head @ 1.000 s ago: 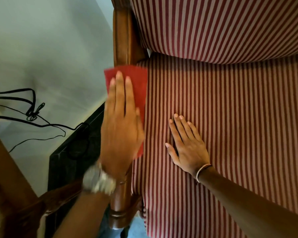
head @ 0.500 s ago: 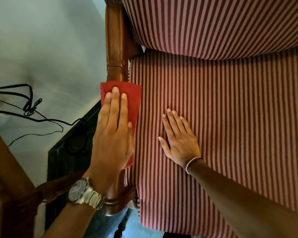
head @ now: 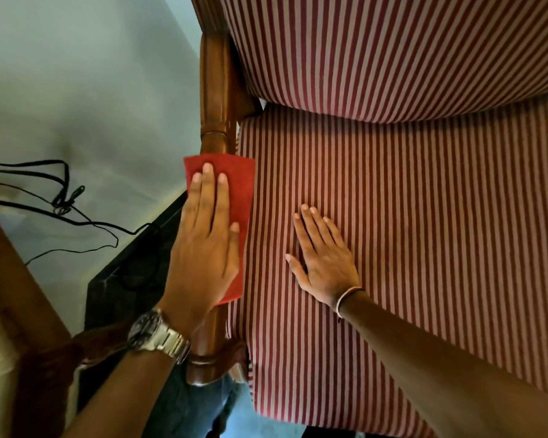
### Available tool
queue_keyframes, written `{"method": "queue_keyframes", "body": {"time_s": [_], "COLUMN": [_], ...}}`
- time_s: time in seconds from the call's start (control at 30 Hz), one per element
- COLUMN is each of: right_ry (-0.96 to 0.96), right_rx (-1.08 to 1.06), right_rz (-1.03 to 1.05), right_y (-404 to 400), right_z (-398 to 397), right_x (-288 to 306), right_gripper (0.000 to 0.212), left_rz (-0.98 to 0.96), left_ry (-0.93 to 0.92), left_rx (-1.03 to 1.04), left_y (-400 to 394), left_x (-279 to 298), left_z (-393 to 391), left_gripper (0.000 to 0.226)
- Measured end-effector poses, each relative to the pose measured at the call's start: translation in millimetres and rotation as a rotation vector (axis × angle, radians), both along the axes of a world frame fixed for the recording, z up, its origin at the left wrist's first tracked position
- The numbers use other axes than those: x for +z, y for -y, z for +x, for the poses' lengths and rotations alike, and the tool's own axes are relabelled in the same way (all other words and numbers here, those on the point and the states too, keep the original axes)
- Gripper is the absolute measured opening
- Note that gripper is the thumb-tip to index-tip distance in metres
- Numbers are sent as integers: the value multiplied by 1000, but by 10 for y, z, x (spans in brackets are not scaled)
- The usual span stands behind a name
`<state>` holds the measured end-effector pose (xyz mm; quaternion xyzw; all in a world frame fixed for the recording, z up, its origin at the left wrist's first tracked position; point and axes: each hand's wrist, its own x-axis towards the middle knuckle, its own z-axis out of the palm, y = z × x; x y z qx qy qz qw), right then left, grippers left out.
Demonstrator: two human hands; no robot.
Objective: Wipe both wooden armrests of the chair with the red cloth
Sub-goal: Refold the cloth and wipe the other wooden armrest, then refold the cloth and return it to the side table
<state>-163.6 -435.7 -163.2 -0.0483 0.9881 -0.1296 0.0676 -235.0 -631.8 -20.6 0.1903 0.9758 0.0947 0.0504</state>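
Pressing the soft, limp red cloth point(head: 234, 184) flat under our straight-fingered left hand point(head: 203, 248), we wipe the wooden armrest point(head: 215, 90) beneath, right hand point(head: 323, 263) spread flat on the striped seat cushion point(head: 424, 216).

At frame centre-left, the left hand point(head: 203, 254) presses the red cloth point(head: 241, 184) flat on the wooden armrest point(head: 215, 90); the right hand point(head: 323, 263) rests flat on the striped seat point(head: 424, 232).

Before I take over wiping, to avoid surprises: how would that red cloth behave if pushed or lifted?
The thin red cloth overhangs the rounded brown wooden armrest on both sides, so it is probably floppy and light. On that glossy wood it would likely slide easily, and the flat left hand is pressing it down.
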Motion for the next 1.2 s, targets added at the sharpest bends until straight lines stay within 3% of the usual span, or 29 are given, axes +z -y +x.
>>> {"method": "queue_keyframes", "body": {"time_s": [0.13, 0.27, 0.33, 0.43, 0.57, 0.63, 0.83, 0.97, 1.2], "right_ry": [111, 360, 504, 519, 411, 426, 444, 414, 314], "right_rx": [-125, -500, -634, -601, -671, -701, -683, -717, -872], "right_rz": [-277, -1168, -1467, -1577, -1671, -1752, -1921, -1973, -1984], "right_y": [75, 230, 305, 466, 562, 508, -185, -901, -2501], "right_z": [-74, -390, -599, -818, -935, -948, -709, -339, 439], "right_x": [280, 837, 1071, 1244, 1423, 1463, 1704, 1834, 2137], "right_gripper": [70, 55, 39, 13, 32, 32, 19, 17, 30], "left_rz": [154, 413, 481, 496, 541, 648, 947, 1007, 1085], "left_ry": [102, 228, 278, 263, 204, 286, 576, 796, 1036], "left_rx": [-25, 308, 437, 534, 546, 553, 602, 579, 441], "left_y": [121, 354, 460, 512, 396, 297, -283, -892, -2450], "left_x": [45, 157, 183, 209, 334, 418, 574, 696, 745], "left_z": [-1, 200, 348, 424, 372, 352, 491, 704, 1287], "left_gripper": [69, 91, 89, 72, 41, 29, 34, 53, 44]}}
